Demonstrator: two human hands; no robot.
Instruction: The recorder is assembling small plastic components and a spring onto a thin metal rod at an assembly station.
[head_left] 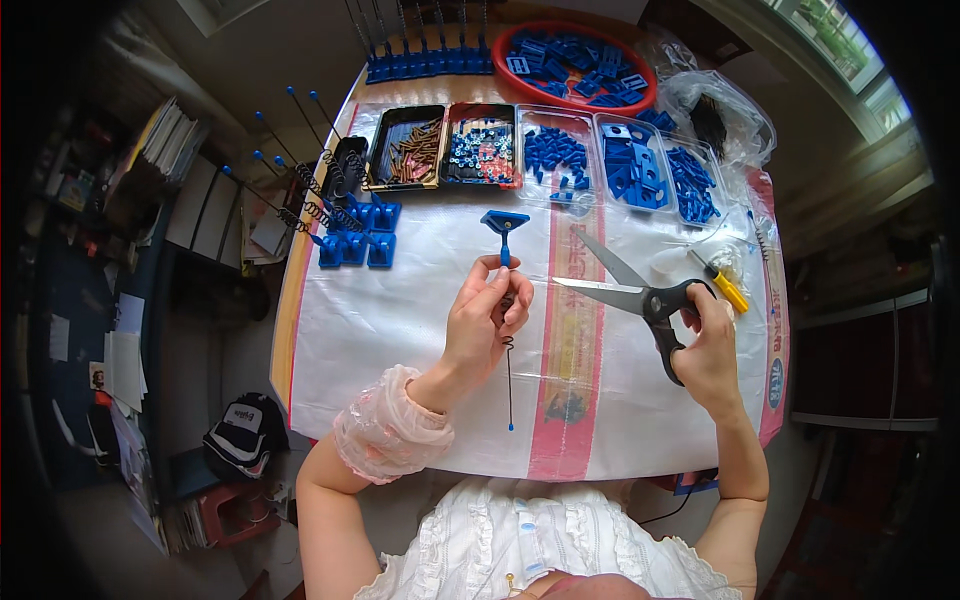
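We pinch the blue-headed spring rod [505,246] between thumb and forefinger of the left hand [488,312], gripping its stem just below the flared head, the other fingers curled loosely about the coil. It is held over the middle of the white sheet [470,425], its long axis running away from our body: head at the far end, thin wire and blue tip toward us. Our right hand [710,348] has its fingers closed around the handles of black scissors [655,302], blades parted and aimed left toward the rod. Beyond, a black tray [392,135] holds brown screws, the next tray [481,110] small nuts, three clear trays [535,186] blue parts, and a red basin [650,75] more blue pieces.
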